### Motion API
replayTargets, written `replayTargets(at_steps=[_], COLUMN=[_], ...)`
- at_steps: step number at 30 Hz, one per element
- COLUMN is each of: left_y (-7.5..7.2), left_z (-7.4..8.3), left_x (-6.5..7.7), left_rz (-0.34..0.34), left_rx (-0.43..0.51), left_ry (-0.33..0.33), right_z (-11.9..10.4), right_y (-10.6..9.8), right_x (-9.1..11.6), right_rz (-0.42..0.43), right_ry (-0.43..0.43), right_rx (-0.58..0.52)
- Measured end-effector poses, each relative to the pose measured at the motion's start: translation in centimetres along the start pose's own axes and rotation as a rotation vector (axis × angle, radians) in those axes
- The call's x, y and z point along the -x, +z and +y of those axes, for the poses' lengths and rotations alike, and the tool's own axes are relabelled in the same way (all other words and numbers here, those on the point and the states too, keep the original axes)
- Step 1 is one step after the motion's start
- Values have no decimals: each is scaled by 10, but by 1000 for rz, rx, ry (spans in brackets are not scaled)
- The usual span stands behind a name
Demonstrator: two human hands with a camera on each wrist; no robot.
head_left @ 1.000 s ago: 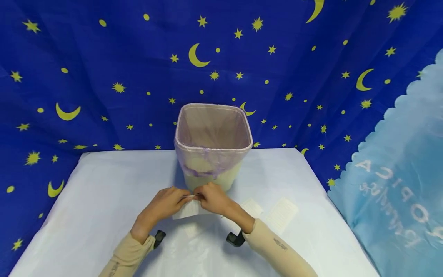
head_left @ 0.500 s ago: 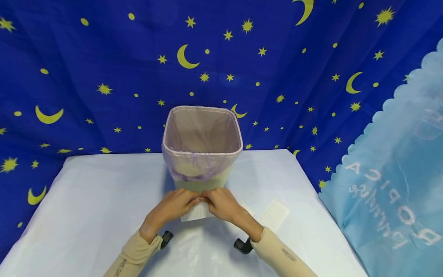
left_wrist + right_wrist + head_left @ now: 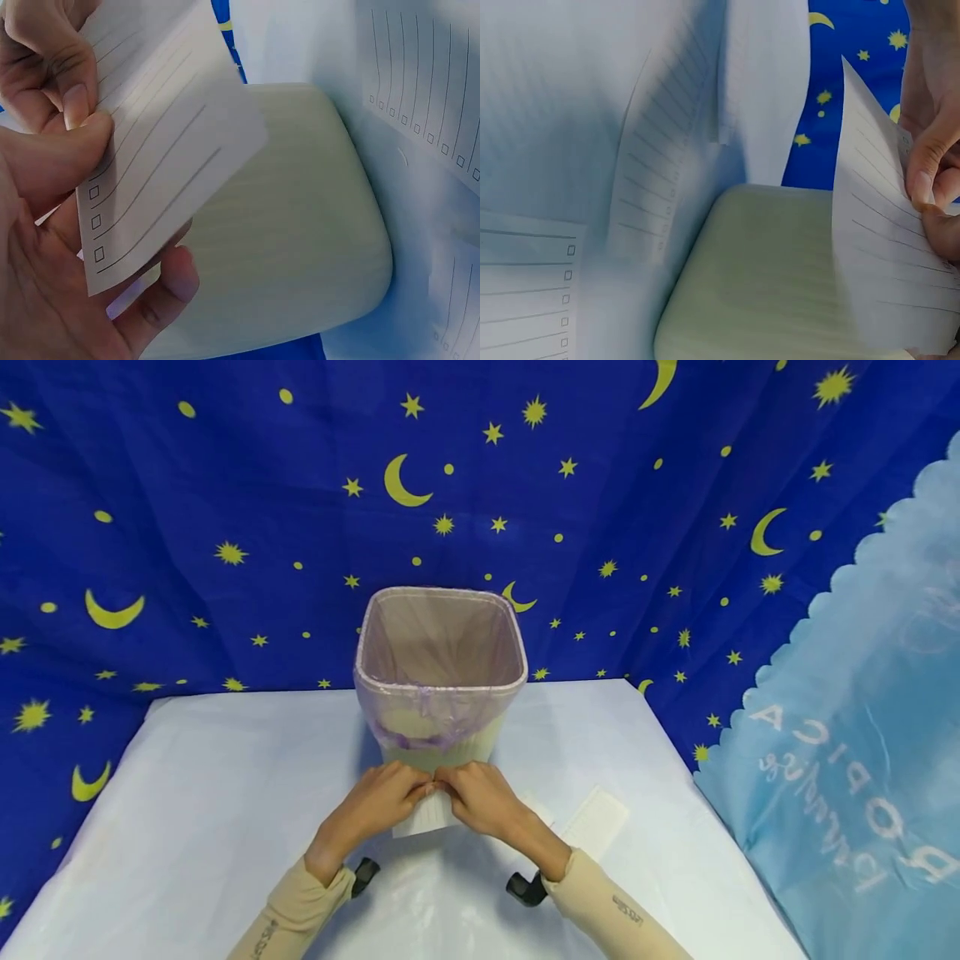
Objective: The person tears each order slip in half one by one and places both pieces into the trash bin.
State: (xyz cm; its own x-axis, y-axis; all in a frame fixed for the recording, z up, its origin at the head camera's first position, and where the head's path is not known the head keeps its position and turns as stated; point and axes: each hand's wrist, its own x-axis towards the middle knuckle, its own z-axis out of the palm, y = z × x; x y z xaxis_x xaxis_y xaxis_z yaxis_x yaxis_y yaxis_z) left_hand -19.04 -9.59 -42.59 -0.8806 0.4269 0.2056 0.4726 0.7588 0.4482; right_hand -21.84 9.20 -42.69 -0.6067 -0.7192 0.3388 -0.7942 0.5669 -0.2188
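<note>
1. Left grip (image 3: 377, 799) and right grip (image 3: 483, 797) both pinch a lined sheet (image 3: 430, 817) between thumb and fingers.
2. Knuckles face up, side by side; forearms (image 3: 288, 906) slant inward.
3. That sheet hangs on the near side of the bin (image 3: 442, 747).
4. Another sheet (image 3: 597, 821) lies on the bench (image 3: 225, 793).

With the head view as the dial, a royal-blue cloth (image 3: 457, 547) hangs from nine o'clock through twelve to two, printed with yellow stars, dots and crescents. A pale-blue scalloped cloth (image 3: 870, 668) overlaps it between three and four, its white lettering (image 3: 823, 822) mirror-reversed. The white-covered worktop (image 3: 247, 785) spreads from eight to four.
</note>
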Motion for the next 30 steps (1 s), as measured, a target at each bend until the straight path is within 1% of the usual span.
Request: replayTargets(at_steps=[5,11,15,20,26,30], left_y=[-1,-1,-3,0,2,4], left_z=[1,4,4,5,3,3], left_x=[2,4,6,6,9,8], left_rz=[55,73,96,131,174,212], left_rx=[-30,-41,-56,-69,-101,-148], left_ry=[-4,-28,-43,-45,-6,24], right_z=[-5,-11,-14,-15,-17,-15], right_y=[0,1,3,4,7,6], right_x=[-4,-8,-11,-12,-14,-16], right_rz=[11,42,52,61,38,26], right_ry=[7,25,45,71,108,121], right_rx=[-6,-35,-73,-116,-149,-184])
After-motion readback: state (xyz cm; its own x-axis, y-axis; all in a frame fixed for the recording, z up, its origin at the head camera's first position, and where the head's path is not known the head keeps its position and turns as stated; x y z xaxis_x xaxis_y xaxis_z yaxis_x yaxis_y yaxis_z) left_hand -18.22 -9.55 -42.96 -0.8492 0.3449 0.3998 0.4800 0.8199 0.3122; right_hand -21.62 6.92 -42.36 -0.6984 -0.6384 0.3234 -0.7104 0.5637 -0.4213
